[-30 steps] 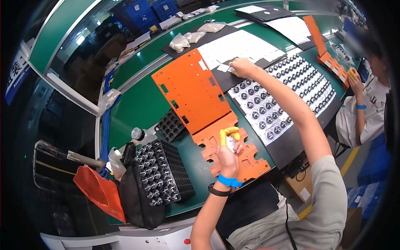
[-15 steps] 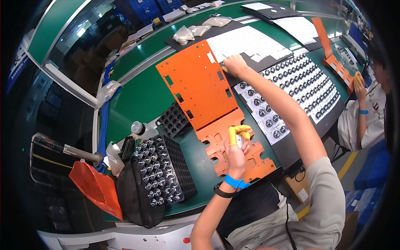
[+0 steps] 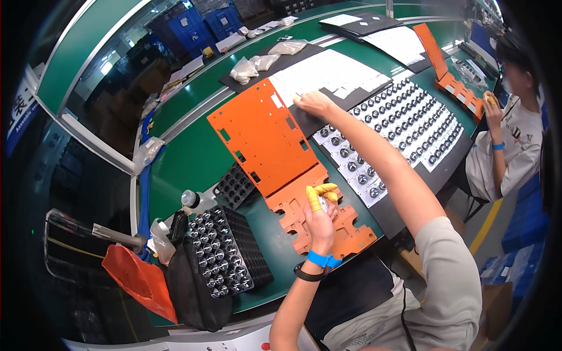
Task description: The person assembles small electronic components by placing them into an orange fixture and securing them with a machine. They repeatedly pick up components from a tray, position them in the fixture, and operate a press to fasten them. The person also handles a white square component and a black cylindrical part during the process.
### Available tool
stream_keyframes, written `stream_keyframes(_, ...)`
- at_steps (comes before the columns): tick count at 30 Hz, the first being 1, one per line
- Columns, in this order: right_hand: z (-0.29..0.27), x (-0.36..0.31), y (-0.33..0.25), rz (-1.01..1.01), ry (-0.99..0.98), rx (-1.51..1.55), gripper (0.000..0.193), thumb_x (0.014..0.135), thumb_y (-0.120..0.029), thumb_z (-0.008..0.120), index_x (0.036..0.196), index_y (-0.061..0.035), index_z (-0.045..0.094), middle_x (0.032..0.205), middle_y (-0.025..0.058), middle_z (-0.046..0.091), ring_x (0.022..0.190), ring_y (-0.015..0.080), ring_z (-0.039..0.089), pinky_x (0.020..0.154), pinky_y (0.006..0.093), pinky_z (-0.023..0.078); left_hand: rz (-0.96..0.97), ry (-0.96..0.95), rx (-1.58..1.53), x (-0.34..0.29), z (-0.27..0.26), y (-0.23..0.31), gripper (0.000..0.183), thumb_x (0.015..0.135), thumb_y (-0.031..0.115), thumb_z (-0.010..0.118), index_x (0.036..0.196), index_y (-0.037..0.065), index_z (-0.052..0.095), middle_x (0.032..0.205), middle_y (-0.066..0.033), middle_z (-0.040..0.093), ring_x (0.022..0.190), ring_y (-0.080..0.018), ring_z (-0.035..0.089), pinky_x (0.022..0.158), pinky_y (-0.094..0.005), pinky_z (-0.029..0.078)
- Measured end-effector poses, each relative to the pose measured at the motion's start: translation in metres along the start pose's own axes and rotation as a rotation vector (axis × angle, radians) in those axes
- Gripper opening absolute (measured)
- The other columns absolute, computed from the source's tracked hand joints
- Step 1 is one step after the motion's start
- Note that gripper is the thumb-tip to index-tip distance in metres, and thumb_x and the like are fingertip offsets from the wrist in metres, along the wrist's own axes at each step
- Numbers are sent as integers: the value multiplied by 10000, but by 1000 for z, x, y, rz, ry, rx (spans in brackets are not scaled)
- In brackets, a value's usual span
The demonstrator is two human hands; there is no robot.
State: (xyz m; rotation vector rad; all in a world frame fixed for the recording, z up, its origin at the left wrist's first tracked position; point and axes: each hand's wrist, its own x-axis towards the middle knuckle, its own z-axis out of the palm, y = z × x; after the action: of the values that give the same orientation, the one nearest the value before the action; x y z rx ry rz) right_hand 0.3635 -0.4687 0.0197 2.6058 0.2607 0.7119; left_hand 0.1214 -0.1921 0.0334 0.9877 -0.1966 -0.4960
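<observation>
My left hand (image 3: 320, 217), with yellow finger cots on several fingers, is closed round a small whitish thing that I cannot make out. It hovers over the cut-out orange lower plate (image 3: 298, 190), which joins a large flat orange panel (image 3: 263, 137). Reaching past that panel, my right hand (image 3: 316, 105) has its fingertips pinched together by the near left part of a sheet of white pieces (image 3: 328, 70). Whatever those fingertips hold is too small to tell. Right of the orange plate lies a white board with rows of round black-and-silver parts (image 3: 404, 123).
A black tray of shiny round parts (image 3: 219, 251) stands at the left, with a smaller black tray (image 3: 235, 186) and a clear bottle (image 3: 198, 200) behind. An orange bag (image 3: 137, 278) hangs by the table's left edge. Plastic bags (image 3: 244, 70) lie farther back. A co-worker (image 3: 509, 134) sits at right.
The whole view has shifted, so the bench appears lower and farther left. My right hand's fingers now point out in a pinch by the white sheet; my left hand keeps its closed pose.
</observation>
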Motion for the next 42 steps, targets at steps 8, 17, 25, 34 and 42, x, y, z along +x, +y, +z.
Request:
stream_keyframes(8,11,0,6,-22,-56,19,80,867,-127,596,890,-67,645,798,99,714,776,226,723,657,350,569,10,0,38,3,0,-2,556,1075,468,346,1050,0,646,747,2,529,530,-50,354,458,-210,266)
stream_keyframes(17,-12,6,-8,52,-90,192,107,868,-106,586,947,-34,586,809,163,703,753,305,718,643,407,571,28,5,93,3,-5,0,547,1076,463,345,1076,3,639,771,-5,533,539,-54,362,473,-208,291)
stream_keyframes(25,-135,-39,2,357,298,905,297,858,-36,581,1147,31,561,779,168,693,711,320,697,637,401,540,-38,-18,-46,5,-1,1,568,1062,494,354,1133,-8,609,848,-61,591,583,-102,449,535,-263,400)
stream_keyframes(34,-259,-149,-96,-337,153,665,330,778,-65,656,1079,41,573,765,130,632,680,291,686,584,383,566,-246,51,-374,3,4,22,692,1007,603,313,1313,24,539,1357,-134,553,1275,-291,515,1051,-454,429)
stream_keyframes(42,-237,-147,-89,-284,317,675,240,821,-156,699,1013,-22,648,738,78,625,665,246,659,556,368,538,-286,110,-299,3,2,14,429,1049,425,395,1131,52,591,1092,-78,636,910,-203,612,747,-335,520)
